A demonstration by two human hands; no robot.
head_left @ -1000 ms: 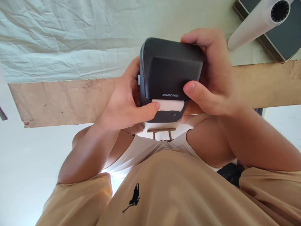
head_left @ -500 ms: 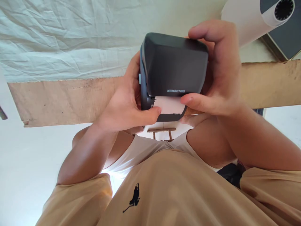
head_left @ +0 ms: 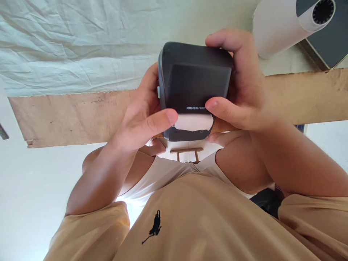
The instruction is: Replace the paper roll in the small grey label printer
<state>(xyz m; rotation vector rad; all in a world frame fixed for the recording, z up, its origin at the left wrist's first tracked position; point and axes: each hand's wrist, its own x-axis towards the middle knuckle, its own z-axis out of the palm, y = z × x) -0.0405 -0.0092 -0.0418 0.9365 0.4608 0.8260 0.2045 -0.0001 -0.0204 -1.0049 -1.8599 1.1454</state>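
Observation:
A black label printer (head_left: 198, 81) marked NIIMBOT is held up in front of the table edge, between both hands. White paper (head_left: 193, 121) with a ragged lower edge sticks out of the slot at its front. My left hand (head_left: 148, 117) grips the printer's left side, its thumb by the left end of the paper. On the opposite side my right hand (head_left: 244, 79) clasps the body, with the index finger over the top edge and the thumb at the front just above the paper. The remaining fingers of both hands are largely hidden behind the printer.
A pale, wrinkled cloth (head_left: 81, 47) covers the table, whose bare wooden edge (head_left: 67, 119) runs across the view. At the upper right a white cylindrical object (head_left: 277, 29) with a dark round end lies by a dark flat box (head_left: 330, 45). My legs are below the edge.
The printer has shifted slightly left in my hands. My left thumb has moved up and left along the paper, and my right thumb has lifted from the paper onto the housing.

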